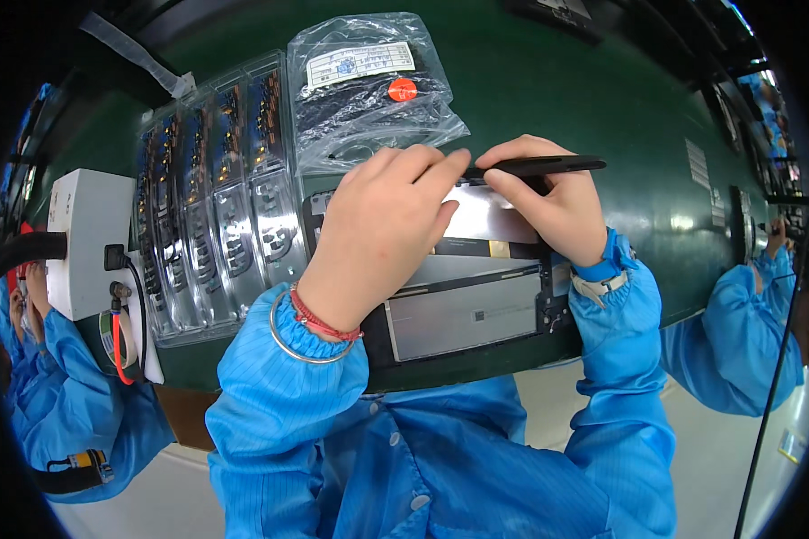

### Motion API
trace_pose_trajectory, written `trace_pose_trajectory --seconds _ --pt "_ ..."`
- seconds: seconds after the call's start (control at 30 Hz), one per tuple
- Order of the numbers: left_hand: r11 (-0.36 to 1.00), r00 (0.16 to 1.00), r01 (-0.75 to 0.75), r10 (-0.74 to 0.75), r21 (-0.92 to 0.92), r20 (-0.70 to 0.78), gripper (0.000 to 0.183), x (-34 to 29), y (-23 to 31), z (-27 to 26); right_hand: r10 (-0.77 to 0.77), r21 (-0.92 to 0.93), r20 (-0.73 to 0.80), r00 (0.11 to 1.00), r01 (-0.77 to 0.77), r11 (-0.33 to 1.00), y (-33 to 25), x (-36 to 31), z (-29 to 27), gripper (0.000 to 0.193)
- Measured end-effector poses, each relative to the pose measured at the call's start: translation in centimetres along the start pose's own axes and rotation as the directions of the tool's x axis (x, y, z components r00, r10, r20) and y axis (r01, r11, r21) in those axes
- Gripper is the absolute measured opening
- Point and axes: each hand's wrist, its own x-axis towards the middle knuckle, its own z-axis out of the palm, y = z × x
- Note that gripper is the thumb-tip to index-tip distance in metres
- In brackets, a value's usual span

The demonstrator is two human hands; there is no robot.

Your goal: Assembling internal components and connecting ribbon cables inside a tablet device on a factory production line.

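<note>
A flat, tablet-like device (pixel 466 334) with a dark frame and silver panels lies in front of me, partly covered by my hands. My left hand (pixel 377 229) rests over its far left part, thumb and index finger apart and fingertips at the far edge. My right hand (pixel 557 202) is closed around black tweezers (pixel 557 165), whose back end points right. The tips meet the far edge beside my left index finger, where fingers hide the contact. A shiny silver panel (pixel 490 216) shows between my hands.
Clear plastic trays (pixel 216 207) with several circuit parts stand at left. Behind the device lies a clear bag (pixel 373 90) with a label and orange sticker. A white box (pixel 90 242) with cables stands far left. Co-workers in blue sleeves (pixel 737 332) sit on both sides.
</note>
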Motion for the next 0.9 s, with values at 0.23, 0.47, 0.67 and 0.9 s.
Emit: trace_pose_trajectory --seconds 0.23,0.47,0.67,0.9 --pt "0.996 0.999 -0.042 0.044 0.074 -0.018 0.027 -0.01 0.07 0.2 -0.018 0.07 -0.039 0.999 0.021 0.997 0.44 -0.33 0.02 0.013" --pt "0.998 1.0 0.005 -0.004 0.059 -0.027 0.027 -0.14 -0.1 0.4 0.04 0.131 -0.066 0.997 -0.032 0.991 0.73 -0.48 0.0 0.014" --pt "0.998 1.0 0.013 -0.012 0.059 -0.017 0.027 -0.12 -0.07 0.25 0.024 0.07 -0.041 0.999 -0.021 0.997 0.72 -0.27 0.15 0.015" --pt "0.998 1.0 0.016 -0.016 0.056 -0.01 0.026 -0.08 0.06 0.12 0.022 0.074 -0.07 0.997 -0.017 0.997 0.53 -0.43 0.13 0.015"
